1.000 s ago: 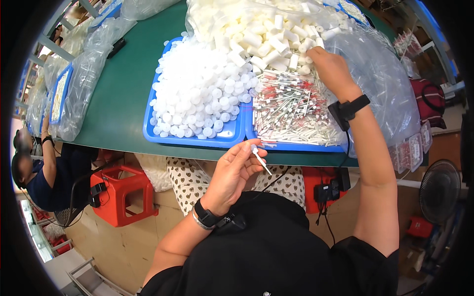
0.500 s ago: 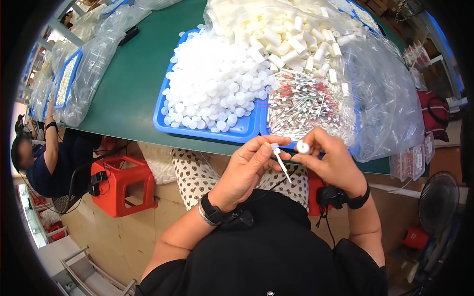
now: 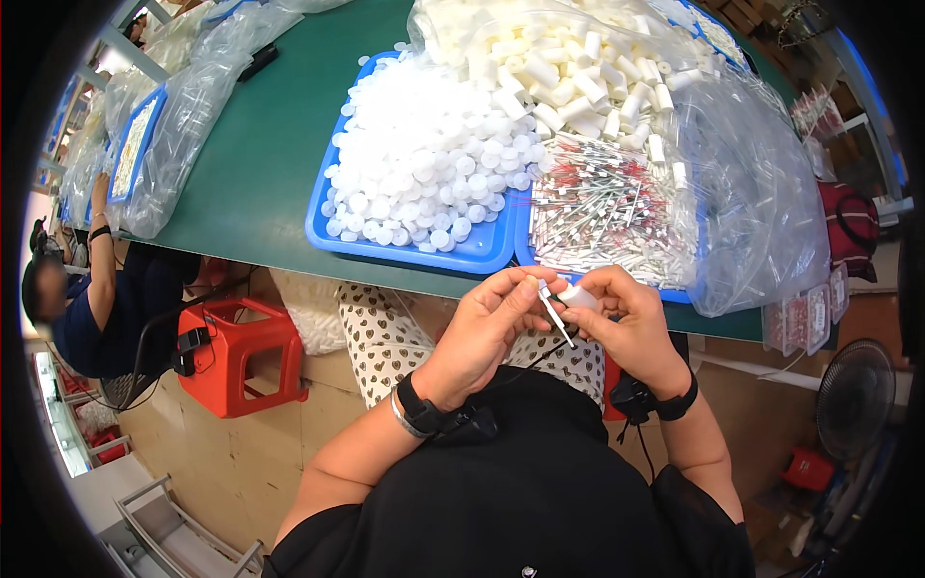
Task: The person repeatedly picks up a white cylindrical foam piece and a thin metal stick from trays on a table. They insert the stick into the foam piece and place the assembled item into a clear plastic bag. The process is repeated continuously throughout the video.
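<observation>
Heaped in left tray (image 3: 493,241), upper centre: translucent discs (image 3: 424,164). Packed in right tray (image 3: 522,239), just right of it: thin sticks (image 3: 607,202), some red. Spilling from clear bag (image 3: 443,29), top centre: white cylinders (image 3: 578,87). Mid-frame, by tabletop (image 3: 241,173) edge, pinched in left hand (image 3: 487,330): white rod (image 3: 557,318), slanting down-right. Pinched in right hand (image 3: 631,326): single cylinder (image 3: 579,298), right beside rod. Both hands angled inward, close together.

- A workshop, prob. a small factory rm.
- Long green table (image 3: 275,159) w/ a blue tray (image 3: 414,259) piled w/ lots of white plastic discs (image 3: 424,154).
- Next to it, tons of thin sticks (image 3: 612,207), + a heap of short white tubes (image 3: 583,91).
- Big clear plastic bag (image 3: 756,207) on the R.
- Co-worker (image 3: 72,313) sits on the L, nr a red plastic stool (image 3: 231,361).
- Black fan (image 3: 856,400), R side.
</observation>
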Tool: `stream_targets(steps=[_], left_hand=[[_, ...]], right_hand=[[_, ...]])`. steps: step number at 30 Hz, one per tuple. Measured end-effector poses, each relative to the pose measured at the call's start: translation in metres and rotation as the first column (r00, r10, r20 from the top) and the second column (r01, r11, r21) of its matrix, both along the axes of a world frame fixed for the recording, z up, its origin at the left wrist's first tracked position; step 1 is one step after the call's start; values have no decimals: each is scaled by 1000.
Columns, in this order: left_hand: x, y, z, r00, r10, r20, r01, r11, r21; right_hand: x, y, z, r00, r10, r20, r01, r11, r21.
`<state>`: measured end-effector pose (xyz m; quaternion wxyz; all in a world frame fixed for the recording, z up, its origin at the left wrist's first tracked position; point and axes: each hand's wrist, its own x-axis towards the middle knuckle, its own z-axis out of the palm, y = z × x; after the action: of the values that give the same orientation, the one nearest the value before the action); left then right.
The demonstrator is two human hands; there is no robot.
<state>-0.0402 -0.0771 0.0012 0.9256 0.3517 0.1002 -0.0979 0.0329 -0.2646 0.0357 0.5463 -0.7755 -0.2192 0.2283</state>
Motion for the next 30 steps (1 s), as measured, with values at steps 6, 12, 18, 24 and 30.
stream_targets(steps=[6,12,18,24,30], left_hand=[[-1,-9,-11,997,1,-77,-9,995,-100],[-1,-9,-4,996,80,-44,-75,992,104],[-1,-4,-1,991,-58,-123,75,987,142],[3,-8,1,995,-89,34,79,971,227],[-1,-4,-4,995,-91,-27,91,996,3]], right_hand=[[-8,9,-8,857,117,502,-41,986,-161],[-8,8,0,972,-34,-231,66,989,131],[6,2,10,841,109,-529,-12,983,183],[12,-7,18,927,176,-332,-170,984,47],[89,-72,20,435,182,882,565,707,-425]])
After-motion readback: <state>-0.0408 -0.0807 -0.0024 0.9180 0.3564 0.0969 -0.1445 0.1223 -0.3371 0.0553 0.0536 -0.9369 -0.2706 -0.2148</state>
